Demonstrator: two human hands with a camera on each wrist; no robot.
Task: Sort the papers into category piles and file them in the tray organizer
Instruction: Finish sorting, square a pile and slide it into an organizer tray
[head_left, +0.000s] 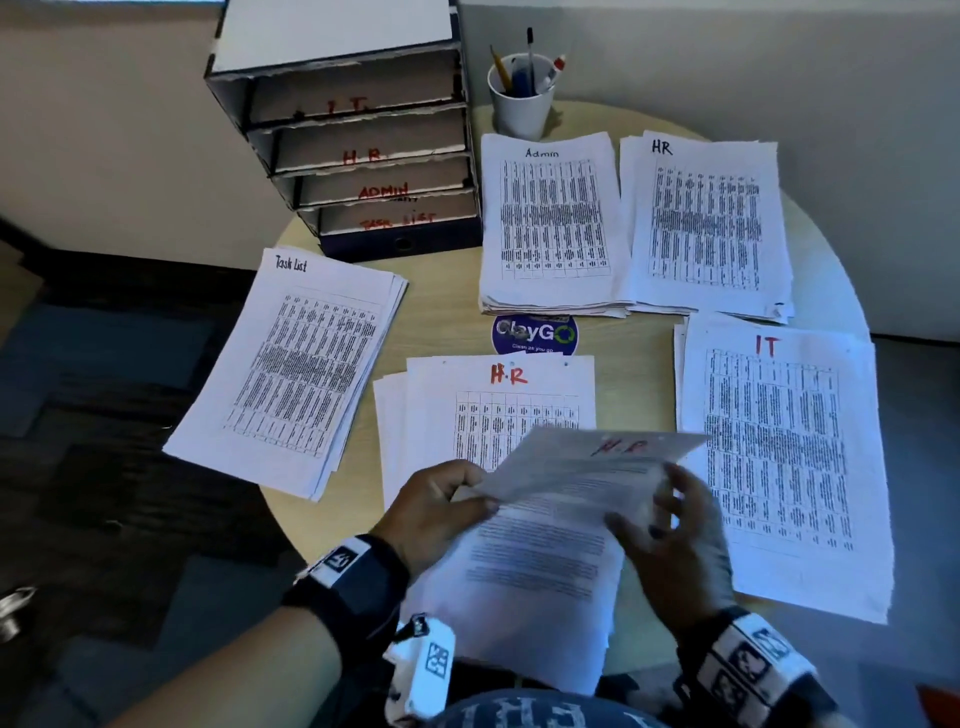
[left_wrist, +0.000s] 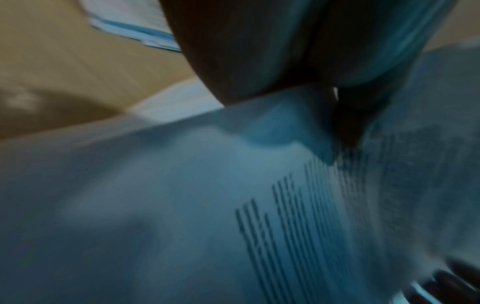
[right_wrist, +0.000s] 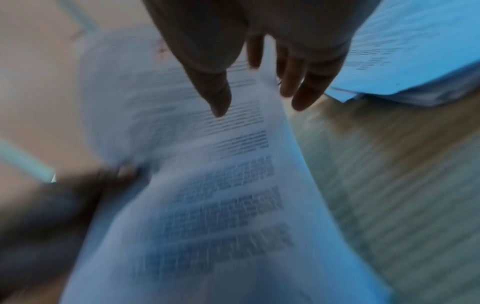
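Matt white paper piles (head_left: 550, 218) on smooth pale wood-look table (head_left: 447, 322).

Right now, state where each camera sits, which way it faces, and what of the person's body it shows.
Head: worn on the head, looking forward and down at the round table, tray organizer and labelled piles; both hands and wristbands show.
Left wrist: looks along the left hand at blurred printed sheets; its fingers pinch paper.
Right wrist: looks along the right hand, fingers extended over the lifted sheet; the left hand's fingers appear at lower left.
Shared: head and right wrist both show the lifted sheet, marked H.R in the head view, and the left hand.
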